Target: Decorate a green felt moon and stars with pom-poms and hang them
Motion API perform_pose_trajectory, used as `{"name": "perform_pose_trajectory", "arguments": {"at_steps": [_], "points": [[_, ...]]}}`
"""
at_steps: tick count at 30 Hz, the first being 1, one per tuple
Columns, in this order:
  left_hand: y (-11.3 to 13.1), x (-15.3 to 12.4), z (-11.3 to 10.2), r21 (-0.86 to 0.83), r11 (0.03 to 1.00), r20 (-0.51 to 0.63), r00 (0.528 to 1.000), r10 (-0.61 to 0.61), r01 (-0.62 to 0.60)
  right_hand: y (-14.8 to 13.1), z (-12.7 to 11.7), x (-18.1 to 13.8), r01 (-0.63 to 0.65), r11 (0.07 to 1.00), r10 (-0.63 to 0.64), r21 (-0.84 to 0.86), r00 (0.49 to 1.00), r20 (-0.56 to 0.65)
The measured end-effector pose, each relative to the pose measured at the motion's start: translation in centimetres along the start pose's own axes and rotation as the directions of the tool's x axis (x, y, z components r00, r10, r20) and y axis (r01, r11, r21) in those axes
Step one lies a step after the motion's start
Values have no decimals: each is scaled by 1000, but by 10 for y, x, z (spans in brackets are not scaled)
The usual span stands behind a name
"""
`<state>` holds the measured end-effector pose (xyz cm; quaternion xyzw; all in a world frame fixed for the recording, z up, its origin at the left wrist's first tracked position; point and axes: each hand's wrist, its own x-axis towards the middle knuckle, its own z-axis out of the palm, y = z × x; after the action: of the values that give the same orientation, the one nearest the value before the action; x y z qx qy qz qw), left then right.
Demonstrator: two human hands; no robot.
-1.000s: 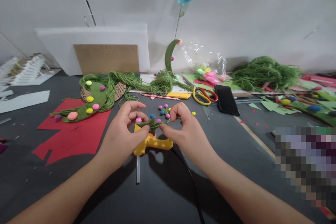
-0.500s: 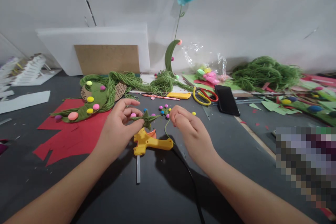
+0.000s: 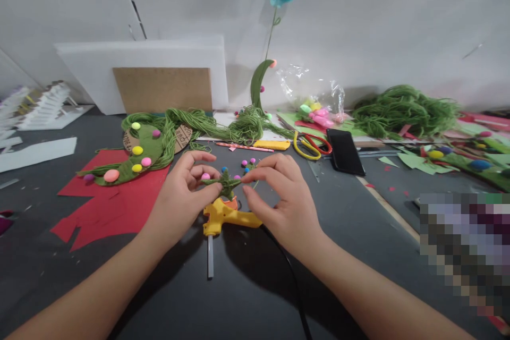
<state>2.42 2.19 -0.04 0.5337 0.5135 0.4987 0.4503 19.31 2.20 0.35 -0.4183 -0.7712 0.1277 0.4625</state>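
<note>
A small star wrapped in green yarn is pinched by my left hand, whose thumb lies along its left side. My right hand is at the star's right tip, forefinger close to the point and thumb a little apart below. A thin bit of green yarn shows beside those fingertips; whether they touch it I cannot tell. Under the star lies a yellow glue gun with a clear glue stick projecting toward me. Small coloured pom-poms are scattered behind the star.
To the left, a pom-pom-decorated green crescent rests on red paper. Scissors, a yellow cutter and a black phone lie behind my right hand. A black cord runs toward me. Green yarn is heaped at the back right.
My right hand has moved left from beside the star to its right tip, and its fingers have spread from a closed pinch. The left hand keeps its hold, with the star shifted slightly right.
</note>
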Motion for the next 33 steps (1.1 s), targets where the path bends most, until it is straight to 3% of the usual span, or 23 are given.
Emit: {"name": "perform_pose_trajectory", "arguments": {"at_steps": [6,9,33], "points": [[0,-4,5,73,996,9,999,46,-46,-1,1,4,-256,966,257,21,967,-7],[1,-6,6,113,992,11,998,57,-58,-1,1,5,-321,947,321,19,947,31],[0,-7,8,118,991,8,998,64,-64,0,5,3,-266,962,264,61,964,32]]}}
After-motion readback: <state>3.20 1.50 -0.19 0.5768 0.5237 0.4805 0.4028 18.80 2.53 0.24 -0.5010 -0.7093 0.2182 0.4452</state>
